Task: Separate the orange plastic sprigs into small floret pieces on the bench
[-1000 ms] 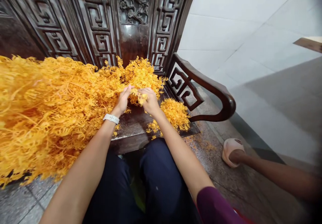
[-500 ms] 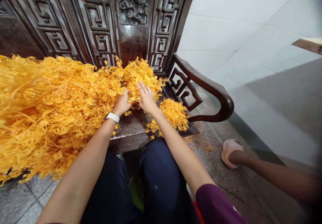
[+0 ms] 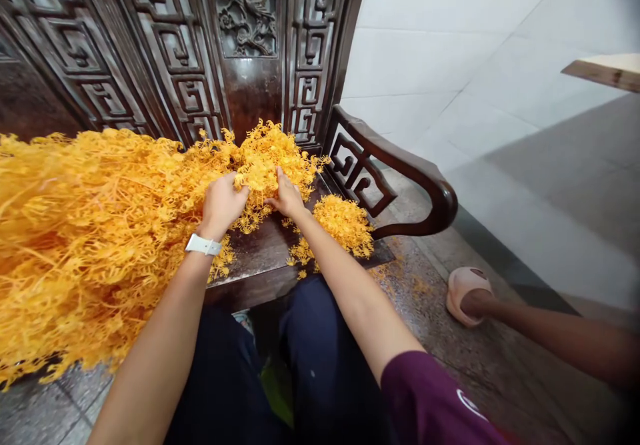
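Left grip, right grip — both on orange branchy sprays, bunch between them — clamped or not, cannot tell.

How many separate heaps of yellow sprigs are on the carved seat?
2: a large mass under the left hand and right hand, spilling past the seat's left side, and a small heap to its right. Others could hide beneath it.

This looked like a room in a home, with a carved dark wooden settee against white wall tiles above a speckled stone floor.
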